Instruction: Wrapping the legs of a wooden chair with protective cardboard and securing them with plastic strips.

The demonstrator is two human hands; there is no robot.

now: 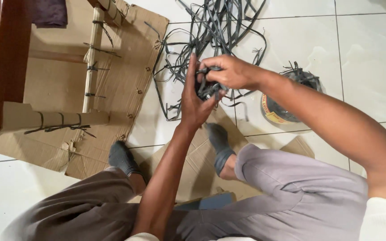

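Right in the middle of the view, over the white tile floor (371, 53), both hands are bunched around a small dark knot of flat grey strapping (207, 87). The left hand (194, 100) is held upright with its palm cupped against the bundle, fingers curled loosely round the near side, and the right hand (228, 71) comes in from the right and pinches the top of it with the fingers closed tight. So both are holding the same wad, touching each other around it. Just beyond them, on the far side, there's a big loose tangle of the same grey strips (215, 27) sprawled on the floor, and some strands run down towards the hands. To the right, partly hidden under the right forearm, sits a round roll (275, 111) with a yellow-edged label. On the left is a sheet of cardboard (126, 67) with pale wooden bars (92, 58) lashed to it by dark ties, next to a reddish-brown wooden piece (1, 58). Near the bottom, the person's legs are bent, grey socks (123, 158) resting on another piece of cardboard.
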